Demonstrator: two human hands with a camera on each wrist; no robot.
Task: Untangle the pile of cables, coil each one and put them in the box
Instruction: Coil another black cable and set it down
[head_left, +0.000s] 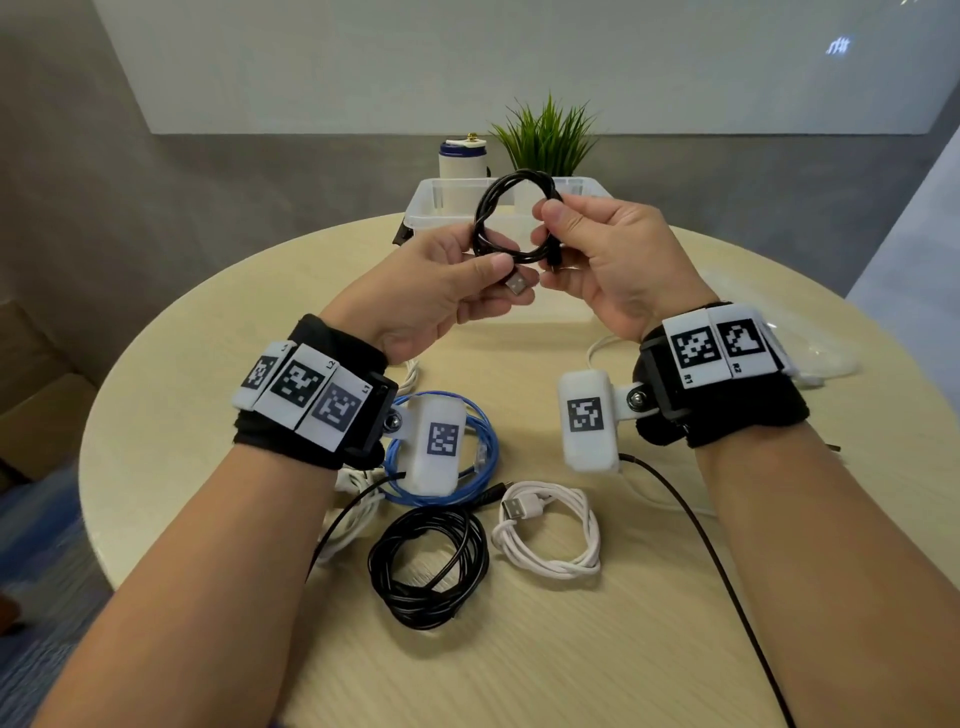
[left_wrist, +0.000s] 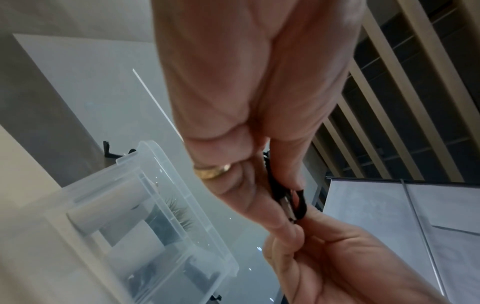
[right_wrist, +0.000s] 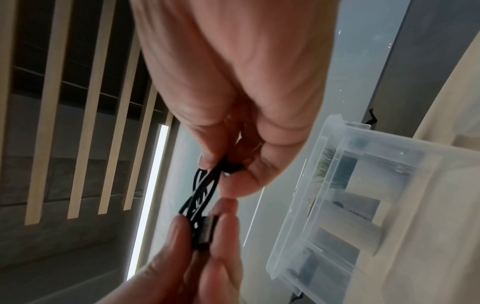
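A small coiled black USB cable (head_left: 493, 208) is held up between both hands, in front of the clear plastic box (head_left: 423, 208). My left hand (head_left: 441, 291) pinches the coil's lower left, with the silver USB plug (head_left: 517, 284) sticking out past the thumb. My right hand (head_left: 602, 260) pinches the coil's right side. In the left wrist view the black cable (left_wrist: 301, 203) shows between the fingertips. The right wrist view shows the twisted black cable (right_wrist: 202, 195) and its plug (right_wrist: 207, 230). On the table lie a blue coil (head_left: 483, 447), a black coil (head_left: 431, 561) and a white coil (head_left: 556, 535).
The round beige table (head_left: 571, 649) carries the box at its far edge. Behind the box stand a white jar (head_left: 462, 161) and a green plant (head_left: 550, 135). More white cable (head_left: 348, 519) lies under my left forearm. A thin black wire (head_left: 717, 561) runs toward the near right.
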